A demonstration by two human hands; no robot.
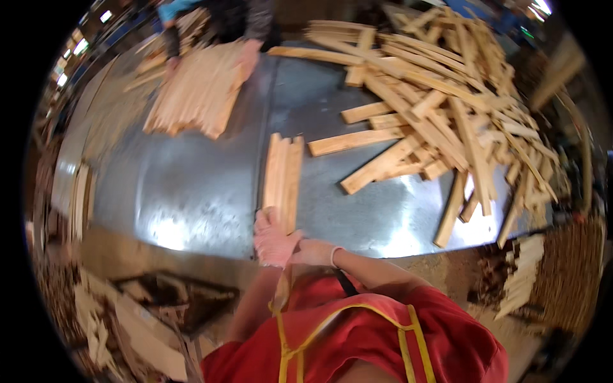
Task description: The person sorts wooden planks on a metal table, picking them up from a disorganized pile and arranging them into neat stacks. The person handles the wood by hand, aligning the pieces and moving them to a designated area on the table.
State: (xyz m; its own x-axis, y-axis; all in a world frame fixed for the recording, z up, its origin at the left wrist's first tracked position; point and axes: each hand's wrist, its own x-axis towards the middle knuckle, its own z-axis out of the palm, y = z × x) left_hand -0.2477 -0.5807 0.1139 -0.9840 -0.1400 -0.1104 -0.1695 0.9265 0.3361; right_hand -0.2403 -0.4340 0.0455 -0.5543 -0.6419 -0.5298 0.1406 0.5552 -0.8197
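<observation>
A small row of wooden slats (282,172) lies side by side on the metal table, pointing away from me. My left hand (274,239), in a pinkish glove, is closed over the near end of these slats. Close against it, my right hand (315,251), also gloved, grips at the same near end from the right; its fingertips are partly hidden by the left hand. One slat reaches back past my hands toward my red apron. To the right of the slats, loose wooden pieces (357,140) lie on the tabletop.
A large heap of wooden strips (440,96) covers the table's right side. Across the table, a person's gloved hands (248,59) hold a wide batch of slats (198,89). Strips (80,198) stand at the left edge. Stacked wood (571,274) is at lower right.
</observation>
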